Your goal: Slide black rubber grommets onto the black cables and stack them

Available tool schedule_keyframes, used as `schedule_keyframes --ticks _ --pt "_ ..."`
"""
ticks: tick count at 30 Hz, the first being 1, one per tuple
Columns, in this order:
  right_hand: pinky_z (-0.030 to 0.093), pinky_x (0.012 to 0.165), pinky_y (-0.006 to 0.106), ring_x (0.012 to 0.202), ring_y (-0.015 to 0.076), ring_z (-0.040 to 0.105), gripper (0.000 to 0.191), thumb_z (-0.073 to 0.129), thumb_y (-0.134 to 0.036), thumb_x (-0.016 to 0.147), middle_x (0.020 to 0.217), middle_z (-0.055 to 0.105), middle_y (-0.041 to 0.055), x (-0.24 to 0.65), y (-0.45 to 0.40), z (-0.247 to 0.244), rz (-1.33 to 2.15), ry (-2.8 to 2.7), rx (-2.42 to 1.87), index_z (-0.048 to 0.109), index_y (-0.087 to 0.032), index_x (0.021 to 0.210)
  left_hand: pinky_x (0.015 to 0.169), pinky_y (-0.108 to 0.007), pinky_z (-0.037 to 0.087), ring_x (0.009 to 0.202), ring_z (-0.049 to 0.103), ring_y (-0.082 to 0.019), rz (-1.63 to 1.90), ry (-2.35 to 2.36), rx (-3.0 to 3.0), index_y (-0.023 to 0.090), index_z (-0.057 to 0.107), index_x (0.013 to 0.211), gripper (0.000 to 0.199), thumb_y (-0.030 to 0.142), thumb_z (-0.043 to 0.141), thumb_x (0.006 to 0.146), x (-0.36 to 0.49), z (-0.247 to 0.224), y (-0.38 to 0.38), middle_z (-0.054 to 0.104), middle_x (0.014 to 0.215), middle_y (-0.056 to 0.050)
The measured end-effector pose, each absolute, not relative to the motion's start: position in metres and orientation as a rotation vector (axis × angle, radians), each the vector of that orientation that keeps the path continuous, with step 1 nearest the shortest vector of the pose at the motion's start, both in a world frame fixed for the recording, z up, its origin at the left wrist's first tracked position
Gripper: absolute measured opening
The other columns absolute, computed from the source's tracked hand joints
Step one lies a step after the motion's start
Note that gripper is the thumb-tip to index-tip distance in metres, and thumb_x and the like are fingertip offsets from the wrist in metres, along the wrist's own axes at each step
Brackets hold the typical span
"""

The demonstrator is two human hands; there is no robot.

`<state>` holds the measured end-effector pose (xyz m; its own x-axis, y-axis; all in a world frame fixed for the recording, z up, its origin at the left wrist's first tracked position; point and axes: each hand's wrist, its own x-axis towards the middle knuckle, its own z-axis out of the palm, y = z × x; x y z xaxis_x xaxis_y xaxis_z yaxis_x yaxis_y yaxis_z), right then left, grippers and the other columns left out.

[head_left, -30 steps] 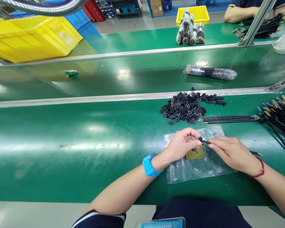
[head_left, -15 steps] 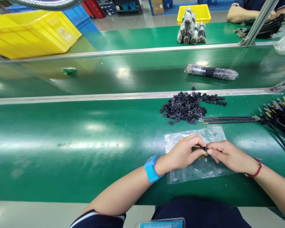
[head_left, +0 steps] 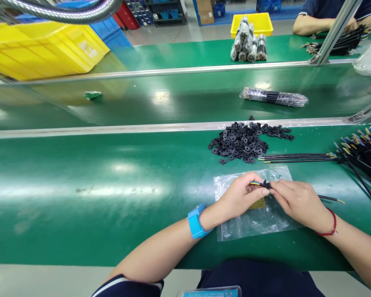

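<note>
A black cable (head_left: 329, 198) runs through both hands above a clear plastic bag (head_left: 235, 229). Blue and yellow wires stick out of its left end, and its other end shows beyond my right hand. Around the cable near the left end is a small black piece with a hole (head_left: 267, 184). My left hand (head_left: 243, 194) is closed, thumb and fingers pinching this piece. Just to the right, my right hand (head_left: 299, 202) is closed on the cable, its fingertips against the piece. Fingers partly hide the contact.
A heap of small black pieces (head_left: 241, 142) lies beyond the hands. Several straight cables (head_left: 297, 157) lie beside it, with a large cable bundle (head_left: 365, 152) at right. A wrapped bundle (head_left: 275, 97) rests past the metal rail (head_left: 142, 128). A co-worker's arm (head_left: 315, 25) shows at back right.
The cable's wired left end and the black piece now show more clearly between my fingers. My right hand has turned palm-down, and the cable's other end has come into view at its right.
</note>
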<state>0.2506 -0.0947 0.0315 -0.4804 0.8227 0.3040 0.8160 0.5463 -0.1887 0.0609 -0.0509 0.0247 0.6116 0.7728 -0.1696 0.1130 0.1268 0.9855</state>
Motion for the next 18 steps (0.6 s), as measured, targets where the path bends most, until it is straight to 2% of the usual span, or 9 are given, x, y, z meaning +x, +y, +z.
schedule_keyframes --ticks 3,6,8,10,12,14,16,18 --pt "0.04 0.056 0.026 0.061 0.0141 0.058 0.027 0.035 -0.023 0.095 0.072 0.064 0.0042 0.251 -0.094 0.033 0.117 -2.416 -1.332 0.06 -0.017 0.088 0.062 -0.024 0.04 0.066 0.049 -0.011 0.63 0.855 1.56 0.016 0.055 0.082 0.013 0.029 0.058 0.081 0.059 0.027 -0.05 0.051 0.075 0.0" --pt "0.041 0.056 0.023 0.061 0.0125 0.058 0.029 0.034 -0.026 0.096 0.069 0.062 0.0016 0.249 -0.092 0.039 0.501 -2.331 -1.33 0.058 -0.018 0.082 0.068 -0.025 0.041 0.072 0.051 -0.012 0.655 0.802 1.765 0.016 0.058 0.085 0.008 0.023 0.055 0.082 0.057 0.032 -0.048 0.053 0.077 -0.001" --pt "0.041 0.054 0.021 0.056 0.0107 0.054 0.033 0.033 -0.029 0.097 0.062 0.058 -0.0014 0.249 -0.091 0.043 0.766 -2.275 -1.345 0.054 -0.02 0.073 0.068 -0.025 0.042 0.071 0.051 -0.012 0.634 0.76 1.839 0.016 0.059 0.085 0.008 0.023 0.054 0.083 0.056 0.033 -0.045 0.054 0.077 -0.001" --pt "0.041 0.054 0.021 0.054 0.0105 0.053 0.035 0.033 -0.032 0.097 0.06 0.057 -0.0021 0.255 -0.089 0.045 0.824 -2.261 -1.395 0.054 -0.02 0.07 0.065 -0.025 0.043 0.07 0.052 -0.012 0.603 0.749 1.866 0.016 0.058 0.092 0.013 0.025 0.053 0.084 0.054 0.031 -0.041 0.055 0.079 -0.001" --pt "0.043 0.06 0.024 0.063 0.0127 0.058 0.033 0.035 -0.033 0.096 0.071 0.063 0.0008 0.271 -0.085 0.048 0.536 -2.229 -1.525 0.06 -0.02 0.078 0.064 -0.026 0.045 0.07 0.053 -0.013 0.601 0.818 1.911 0.016 0.055 0.103 0.02 0.026 0.053 0.085 0.05 0.028 -0.034 0.056 0.083 -0.002" --pt "0.044 0.065 0.026 0.076 0.0166 0.061 0.03 0.04 -0.034 0.093 0.086 0.067 0.0063 0.3 -0.08 0.053 0.017 -2.078 -1.744 0.064 -0.018 0.091 0.068 -0.028 0.046 0.074 0.054 -0.014 0.647 0.985 2.024 0.017 0.053 0.107 0.023 0.025 0.052 0.085 0.043 0.022 -0.025 0.056 0.087 -0.003" --pt "0.041 0.063 0.028 0.082 0.0198 0.06 0.031 0.044 -0.035 0.09 0.093 0.067 0.0107 0.335 -0.075 0.059 -0.466 -1.806 -2.011 0.066 -0.015 0.098 0.073 -0.032 0.047 0.079 0.055 -0.016 0.683 1.187 2.187 0.017 0.055 0.101 0.018 0.022 0.05 0.085 0.036 0.016 -0.014 0.055 0.091 -0.005" --pt "0.035 0.056 0.029 0.078 0.0211 0.059 0.033 0.046 -0.035 0.088 0.092 0.066 0.0129 0.371 -0.071 0.063 -0.717 -1.557 -2.29 0.068 -0.013 0.099 0.079 -0.035 0.047 0.087 0.055 -0.021 0.651 1.363 2.36 0.015 0.056 0.1 0.018 0.018 0.049 0.084 0.03 0.01 -0.006 0.054 0.095 -0.008"
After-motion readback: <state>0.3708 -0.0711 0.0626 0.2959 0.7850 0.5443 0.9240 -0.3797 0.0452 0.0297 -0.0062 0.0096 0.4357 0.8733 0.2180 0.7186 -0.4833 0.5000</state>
